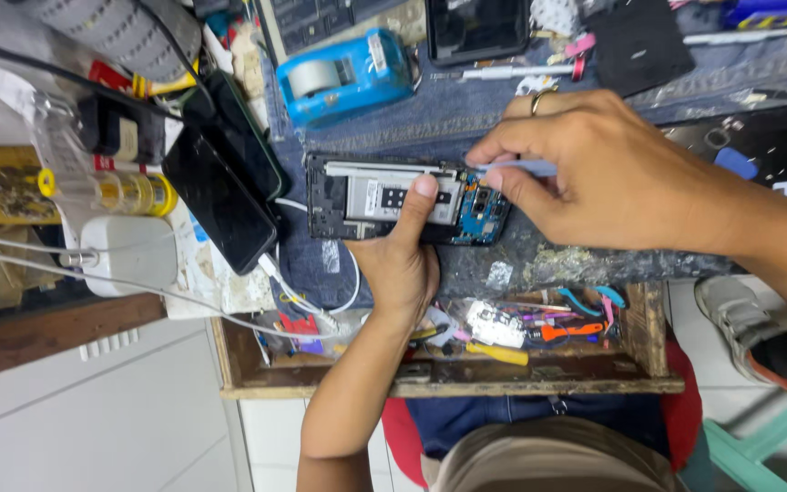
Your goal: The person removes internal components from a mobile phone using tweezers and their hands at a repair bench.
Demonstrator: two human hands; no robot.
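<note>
The bench (539, 264) is crowded, with a dark phone (220, 200) just left of my opened phone (407, 199) and a blue tape dispenser (343, 77) beyond it. My left hand (403, 260) clamps the opened phone from the near edge, thumb on top. My right hand (608, 178) pinches a thin pale tool (516, 168) at its upper right edge.

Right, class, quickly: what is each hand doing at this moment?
Left hand: closed on the opened phone, thumb pressed on its battery.
Right hand: closed on a thin pale-blue tool, tip at the phone.
</note>
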